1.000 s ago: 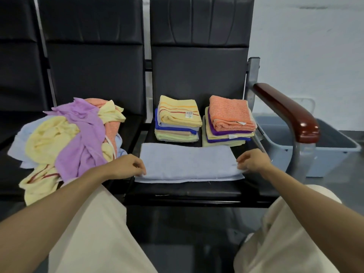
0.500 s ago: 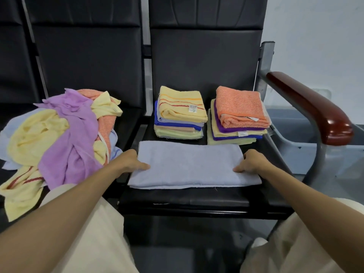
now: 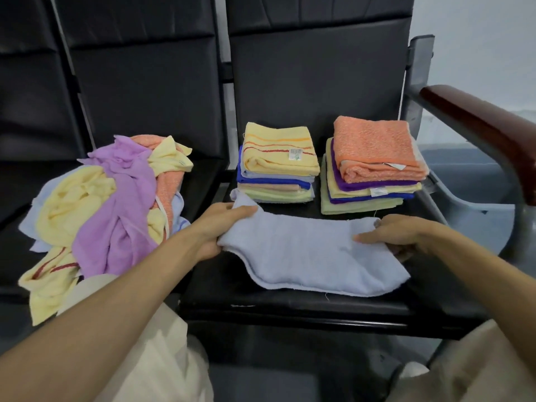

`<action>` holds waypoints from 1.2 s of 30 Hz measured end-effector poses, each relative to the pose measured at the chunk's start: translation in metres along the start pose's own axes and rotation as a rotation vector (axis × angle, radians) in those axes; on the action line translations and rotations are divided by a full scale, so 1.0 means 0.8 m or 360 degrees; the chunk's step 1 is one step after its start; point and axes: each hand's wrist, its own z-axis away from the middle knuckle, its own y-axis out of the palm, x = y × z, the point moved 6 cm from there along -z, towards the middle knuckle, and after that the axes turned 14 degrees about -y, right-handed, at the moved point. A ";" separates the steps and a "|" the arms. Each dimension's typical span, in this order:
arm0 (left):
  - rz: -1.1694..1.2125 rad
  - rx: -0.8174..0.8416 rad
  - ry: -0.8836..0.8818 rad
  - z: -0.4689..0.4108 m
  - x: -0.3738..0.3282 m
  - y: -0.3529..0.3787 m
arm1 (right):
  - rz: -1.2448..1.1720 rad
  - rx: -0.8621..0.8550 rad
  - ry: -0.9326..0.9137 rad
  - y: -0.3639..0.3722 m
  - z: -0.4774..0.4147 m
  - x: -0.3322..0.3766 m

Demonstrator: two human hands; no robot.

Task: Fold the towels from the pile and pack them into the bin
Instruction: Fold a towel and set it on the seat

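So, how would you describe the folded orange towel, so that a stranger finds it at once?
Find the black seat beside the brown armrest. Two folded stacks stand at its back; the orange towel tops the right stack. The left stack has a striped yellow towel on top.

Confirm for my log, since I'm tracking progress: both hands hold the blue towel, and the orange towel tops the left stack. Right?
One slip: the head view shows the orange towel tops the right stack; a yellow towel tops the left stack. The left hand and right hand do hold the blue towel.
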 end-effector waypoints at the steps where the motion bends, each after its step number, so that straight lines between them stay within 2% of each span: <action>1: 0.0049 0.0047 0.0005 0.000 -0.006 0.016 | -0.0044 -0.0061 0.0004 -0.007 -0.001 -0.004; 4: 0.0104 0.0138 -0.0004 -0.003 -0.019 0.056 | -0.0178 -0.0215 0.0038 -0.015 -0.006 -0.019; 9: -0.0009 0.0181 0.0017 -0.001 -0.033 0.136 | -0.0381 -0.0271 0.0003 -0.021 -0.011 -0.026; 13: -0.0230 0.0175 0.0047 -0.008 -0.027 0.201 | -0.0510 -0.0297 -0.0014 -0.021 -0.009 -0.021; 19: -0.0608 0.0265 0.0066 -0.008 -0.006 0.272 | -0.0591 -0.0198 -0.0014 -0.015 0.002 -0.007; 23: -0.0538 0.0450 -0.0041 0.010 0.000 0.281 | -0.0556 -0.0226 -0.0039 -0.014 0.007 -0.006; 26: -0.0510 0.0336 0.0010 0.015 -0.008 0.250 | -0.0507 -0.0300 -0.0059 -0.012 0.002 -0.005; 28: -0.0546 0.0162 0.0122 0.014 -0.017 0.215 | -0.0380 -0.0332 -0.0098 -0.008 -0.003 0.000; 31: -0.0529 -0.0028 0.0198 0.014 -0.023 0.163 | 0.0196 -0.0378 -0.0205 0.005 -0.007 0.011; 34: -0.0489 -0.0101 0.0227 0.015 -0.024 0.125 | 0.0599 -0.0409 -0.0271 0.023 -0.008 0.022; 36: -0.0463 -0.0106 0.0245 0.018 -0.022 0.110 | 0.0709 -0.0472 -0.0418 0.030 -0.007 0.034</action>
